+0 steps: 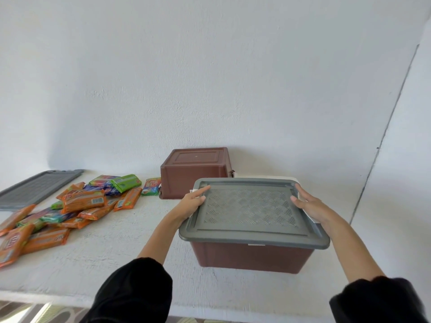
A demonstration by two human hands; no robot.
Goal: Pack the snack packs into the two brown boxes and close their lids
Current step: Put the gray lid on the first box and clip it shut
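A brown box (251, 257) stands near the table's front, right of centre, with a grey lid (250, 213) on top. My left hand (192, 202) grips the lid's left edge, forefinger stretched along its top. My right hand (311, 206) holds the lid's right edge, fingers on the rim. A second brown box (193, 173) lies upside down behind it by the wall. A second grey lid (37, 188) lies flat at the far left. Several snack packs (77, 206), mostly orange with some green and purple, lie in a loose heap on the left of the table.
The white table (116, 252) runs up to a white wall behind and on the right. Its front edge crosses the bottom of the view, with patterned floor (35, 313) below. A white strip (312, 219) shows at the lid's right edge under my right hand.
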